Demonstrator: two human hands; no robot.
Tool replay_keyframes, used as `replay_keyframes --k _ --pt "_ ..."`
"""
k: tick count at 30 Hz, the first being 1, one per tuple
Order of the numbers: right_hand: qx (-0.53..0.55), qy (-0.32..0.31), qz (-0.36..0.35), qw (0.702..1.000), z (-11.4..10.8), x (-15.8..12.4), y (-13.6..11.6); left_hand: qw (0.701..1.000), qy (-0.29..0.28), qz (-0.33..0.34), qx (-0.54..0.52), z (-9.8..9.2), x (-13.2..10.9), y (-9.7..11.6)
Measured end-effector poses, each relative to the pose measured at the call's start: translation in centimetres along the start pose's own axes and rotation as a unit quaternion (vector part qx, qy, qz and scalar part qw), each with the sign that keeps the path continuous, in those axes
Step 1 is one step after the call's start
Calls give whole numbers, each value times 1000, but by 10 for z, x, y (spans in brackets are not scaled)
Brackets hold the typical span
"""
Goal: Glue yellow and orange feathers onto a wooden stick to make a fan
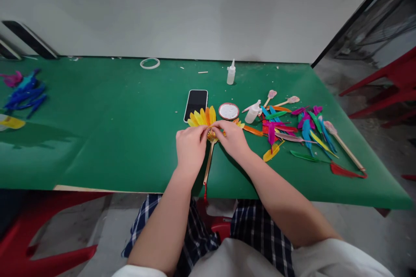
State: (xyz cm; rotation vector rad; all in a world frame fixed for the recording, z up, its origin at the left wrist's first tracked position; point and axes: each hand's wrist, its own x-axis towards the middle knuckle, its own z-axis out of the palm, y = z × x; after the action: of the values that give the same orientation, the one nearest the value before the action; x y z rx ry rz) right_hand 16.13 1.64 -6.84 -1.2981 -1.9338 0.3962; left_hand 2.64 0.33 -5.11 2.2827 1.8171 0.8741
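A fan of yellow and orange feathers [202,117] on a wooden handle [209,163] lies over the green table, a red tassel [205,192] hanging from the handle's lower end. My left hand [192,143] is closed at the fan's centre, its fingertips pinched there. From the right, my right hand [232,138] meets it with thumb and finger also pinched, covering part of the right-hand feathers. What lies between the fingertips is too small to name. Just behind the hands are a black-screened phone [196,104] and a round lid with white contents [228,111].
Loose coloured feathers [305,132], wooden sticks [346,151] and a squeeze bottle [252,113] lie to the right. Another bottle [231,73] stands farther back, near a clear ring [150,63]. Blue feathers [26,95] are at the far left. Red chairs [396,78] flank the table [123,138].
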Motion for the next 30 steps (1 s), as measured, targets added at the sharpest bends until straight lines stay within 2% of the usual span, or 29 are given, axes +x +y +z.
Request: replay_keyframes --k 3,7,13,17,20,25,30 --pt "4 31 15 999 5 -1 -4 999 32 -4 10 3 -2 5" --pt "76 64 78 992 8 -1 -8 997 71 -28 8 6 -5 10" --pt "173 56 142 973 1 2 -5 995 82 -41 -48 5 -5 6" --pt "263 55 174 947 -2 4 -4 990 89 -55 -97 6 -5 5" --pt "316 39 189 929 -5 7 -4 981 74 -77 -160 5 -4 3" --pt "306 55 185 932 -13 9 5 972 18 -96 -214 -2 0 -3" --pt "183 59 151 970 -18 8 11 971 -20 -98 -215 -10 2 -7"
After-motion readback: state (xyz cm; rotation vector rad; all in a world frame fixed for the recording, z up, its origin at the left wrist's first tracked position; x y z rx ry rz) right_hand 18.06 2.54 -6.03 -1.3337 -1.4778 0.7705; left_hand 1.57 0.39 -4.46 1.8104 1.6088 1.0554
